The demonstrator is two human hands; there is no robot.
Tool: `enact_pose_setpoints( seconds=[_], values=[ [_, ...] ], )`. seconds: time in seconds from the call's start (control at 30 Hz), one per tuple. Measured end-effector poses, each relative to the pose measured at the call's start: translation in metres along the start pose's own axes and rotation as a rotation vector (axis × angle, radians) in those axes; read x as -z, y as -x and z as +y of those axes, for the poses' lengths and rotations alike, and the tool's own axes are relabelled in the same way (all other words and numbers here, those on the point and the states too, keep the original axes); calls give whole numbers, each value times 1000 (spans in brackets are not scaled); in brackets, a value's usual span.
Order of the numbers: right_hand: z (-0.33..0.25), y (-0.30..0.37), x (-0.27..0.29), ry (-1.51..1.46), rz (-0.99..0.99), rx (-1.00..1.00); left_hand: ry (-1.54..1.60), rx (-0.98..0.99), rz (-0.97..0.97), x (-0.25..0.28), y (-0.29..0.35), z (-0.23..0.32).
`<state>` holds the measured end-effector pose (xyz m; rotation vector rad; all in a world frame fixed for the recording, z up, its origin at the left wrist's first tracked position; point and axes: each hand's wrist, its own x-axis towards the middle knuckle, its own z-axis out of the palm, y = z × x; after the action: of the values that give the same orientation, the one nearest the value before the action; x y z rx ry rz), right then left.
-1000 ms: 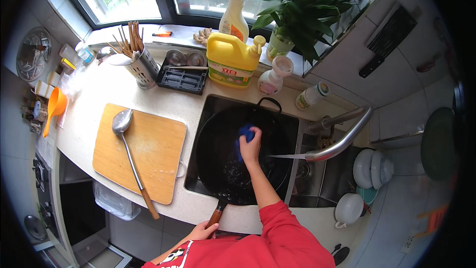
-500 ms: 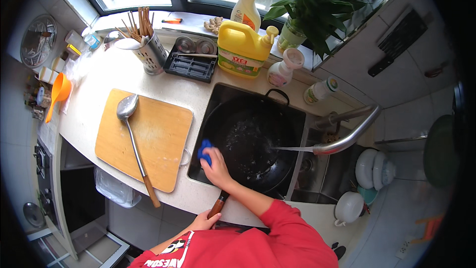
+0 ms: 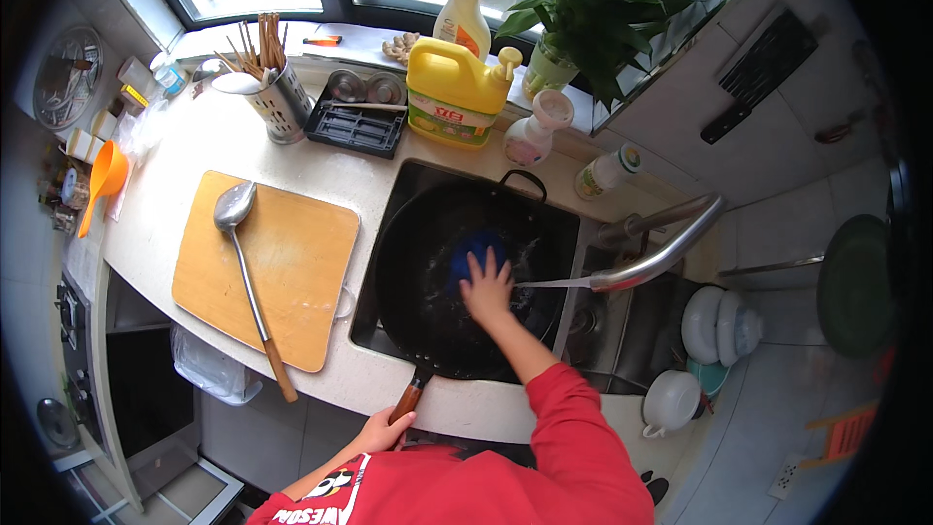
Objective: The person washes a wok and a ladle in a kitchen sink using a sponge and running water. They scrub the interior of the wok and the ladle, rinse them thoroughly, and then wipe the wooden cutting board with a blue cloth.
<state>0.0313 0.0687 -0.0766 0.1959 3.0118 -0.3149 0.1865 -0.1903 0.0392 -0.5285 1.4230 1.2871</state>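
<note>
A large black wok [image 3: 418, 331] rests over the sink, its wooden handle [image 3: 405, 401] pointing toward me. My left hand [image 3: 383, 430] is closed round the end of that handle. Inside the wok my right hand [image 3: 487, 290] presses a blue scrubbing cloth [image 3: 470, 255] against the bottom, fingers fanned over it; the cloth is blurred and partly covered. Water runs into the wok from the metal faucet [image 3: 661, 251] on the right. To the left, a metal ladle [image 3: 252, 270] with a wooden grip lies across a wooden cutting board [image 3: 309, 262].
Behind the sink stand a yellow detergent jug [image 3: 452, 102], a spray bottle [image 3: 465, 10], a white pump bottle [image 3: 533, 136] and a potted plant [image 3: 554, 68]. A chopstick holder [image 3: 282, 107] and black tray [image 3: 355, 128] are farther left. White bowls [image 3: 700, 325] are stacked at right.
My right hand has moved with the blue cloth from the wok's left rim to the middle of its bottom. My left hand stays on the handle. The whole view has shifted slightly.
</note>
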Motion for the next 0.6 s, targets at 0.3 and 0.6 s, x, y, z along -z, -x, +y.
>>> enact_pose_setpoints(
  seconds=[0.3,0.6],
  values=[
    [14,-52,45,-33,342,471,38,-12,22,-1,-2,-5],
    [97,-28,57,403,95,549,52,-78,97,-4,-4,-17]
  ],
)
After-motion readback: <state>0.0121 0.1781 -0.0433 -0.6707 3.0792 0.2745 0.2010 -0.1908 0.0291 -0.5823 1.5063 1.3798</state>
